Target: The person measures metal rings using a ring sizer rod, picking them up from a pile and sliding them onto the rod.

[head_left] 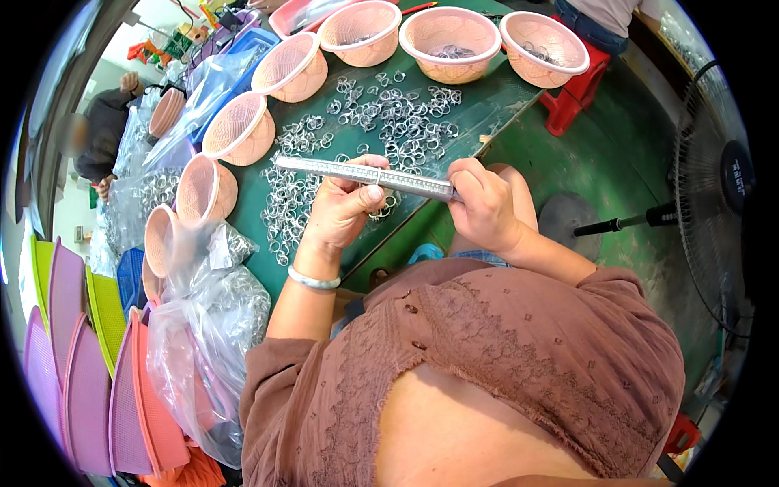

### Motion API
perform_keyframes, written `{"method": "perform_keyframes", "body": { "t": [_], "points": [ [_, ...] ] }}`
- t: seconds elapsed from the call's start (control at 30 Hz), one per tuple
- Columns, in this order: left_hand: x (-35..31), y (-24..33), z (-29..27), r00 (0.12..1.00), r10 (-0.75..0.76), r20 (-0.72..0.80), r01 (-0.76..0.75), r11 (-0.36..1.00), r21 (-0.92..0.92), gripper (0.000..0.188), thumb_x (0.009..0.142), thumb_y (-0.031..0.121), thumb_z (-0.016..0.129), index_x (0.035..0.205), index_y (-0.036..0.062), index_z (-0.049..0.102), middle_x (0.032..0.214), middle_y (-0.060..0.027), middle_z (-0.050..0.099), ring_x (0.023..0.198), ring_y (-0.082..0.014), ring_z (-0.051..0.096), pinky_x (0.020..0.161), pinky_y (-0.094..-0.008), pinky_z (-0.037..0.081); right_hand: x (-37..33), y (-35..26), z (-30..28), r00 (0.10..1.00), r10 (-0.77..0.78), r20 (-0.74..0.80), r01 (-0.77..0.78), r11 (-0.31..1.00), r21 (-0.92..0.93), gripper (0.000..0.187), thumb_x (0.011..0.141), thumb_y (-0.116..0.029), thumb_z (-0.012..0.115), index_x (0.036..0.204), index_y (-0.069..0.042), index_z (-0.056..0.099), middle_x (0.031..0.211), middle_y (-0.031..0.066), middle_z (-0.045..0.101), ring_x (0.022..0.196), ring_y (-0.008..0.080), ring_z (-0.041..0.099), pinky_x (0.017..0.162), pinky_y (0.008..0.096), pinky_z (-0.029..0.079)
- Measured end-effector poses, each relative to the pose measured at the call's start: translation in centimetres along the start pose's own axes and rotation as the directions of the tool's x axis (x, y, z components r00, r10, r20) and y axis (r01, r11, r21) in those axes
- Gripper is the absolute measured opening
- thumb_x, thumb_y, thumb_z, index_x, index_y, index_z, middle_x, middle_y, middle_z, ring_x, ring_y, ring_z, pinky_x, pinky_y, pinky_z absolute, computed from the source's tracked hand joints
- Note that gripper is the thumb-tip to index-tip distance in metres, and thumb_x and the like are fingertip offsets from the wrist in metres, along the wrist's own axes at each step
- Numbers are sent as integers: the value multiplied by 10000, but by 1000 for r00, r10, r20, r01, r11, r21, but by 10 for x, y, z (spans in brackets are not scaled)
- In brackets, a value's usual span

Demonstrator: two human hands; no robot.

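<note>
A tapered metal ring mandrel [414, 183] with sizing marks lies nearly level in front of me, its narrow tip to the left. My right hand [487, 208] is closed around its thick end. The fingers and thumb of my left hand [339, 214] are closed about the middle of the mandrel. A thin ring seems to sit on it by these fingers, but it is too small to make out surely. Many loose silver-coloured rings [414, 134] lie spread over the green table [495, 105], just beyond and left of my hands.
Pink mesh baskets stand along the table's far and left edges; one basket [450, 45] holds rings. Clear plastic bags [207, 316] of rings lie at left, beside stacked coloured baskets [89, 390]. A fan [714, 178] stands right. Another person [109, 130] is at far left.
</note>
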State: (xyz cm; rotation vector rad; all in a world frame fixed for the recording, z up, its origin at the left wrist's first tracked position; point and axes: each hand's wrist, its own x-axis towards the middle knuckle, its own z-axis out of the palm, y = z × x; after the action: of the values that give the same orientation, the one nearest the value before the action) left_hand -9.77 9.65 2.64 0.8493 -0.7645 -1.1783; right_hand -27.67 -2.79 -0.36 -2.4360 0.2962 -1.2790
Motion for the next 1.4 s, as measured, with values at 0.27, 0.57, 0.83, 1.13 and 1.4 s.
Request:
{"method": "perform_keyframes", "body": {
  "t": [0.27, 0.57, 0.83, 1.13, 1.4],
  "points": [
    [10, 4, 2, 1000, -4, -14, 5, 996, 91, 369, 754, 74, 709, 1087, 11, 564, 940, -37, 543, 654, -68, 444, 556, -189, 342, 3, 6, -9, 999, -25, -36, 23, 999, -31, 219, 575, 15, 611, 748, -38, 489, 847, 70, 549, 570, 247, 527, 502, 335, 428],
    [33, 3, 16, 999, 29, -37, -26, 997, 78, 339, 787, 87, 681, 1088, -5, 556, 832, -17, 545, 597, -62, 397, 523, -204, 301, 9, 8, -30, 998, 63, -8, -63, 998, -1, 197, 636, -6, 638, 759, -30, 485, 840, 92, 540, 586, 269, 540, 510, 351, 435],
    [72, 0, 36, 998, -19, -68, 12, 994, -107, 251, 837, 46, 608, 1080, 36, 547, 766, 5, 533, 558, -58, 386, 493, -194, 307, 3, 21, -51, 970, 242, -15, -241, 968, 63, 195, 663, -17, 650, 790, -13, 502, 832, 114, 534, 627, 303, 550, 545, 359, 452],
    [191, 85, -48, 877, 139, -461, 33, 937, 347, 277, 870, 131, 590, 1118, 42, 504, 684, 15, 486, 438, -57, 357, 379, -204, 267, -27, 50, -87, 897, 438, 53, -429, 837, 339, 146, 691, 36, 626, 811, 10, 547, 759, 99, 496, 649, 214, 500, 583, 298, 401],
    [271, 70, 29, 893, -251, -373, 399, 824, 402, 374, 871, 387, 580, 1014, 42, 597, 849, -25, 550, 691, -116, 499, 544, -222, 381, -40, 52, -97, 822, 567, -55, -479, 740, 472, 104, 753, 22, 615, 821, -1, 540, 751, 31, 469, 645, 100, 419, 566, 242, 351]
  ]
}}
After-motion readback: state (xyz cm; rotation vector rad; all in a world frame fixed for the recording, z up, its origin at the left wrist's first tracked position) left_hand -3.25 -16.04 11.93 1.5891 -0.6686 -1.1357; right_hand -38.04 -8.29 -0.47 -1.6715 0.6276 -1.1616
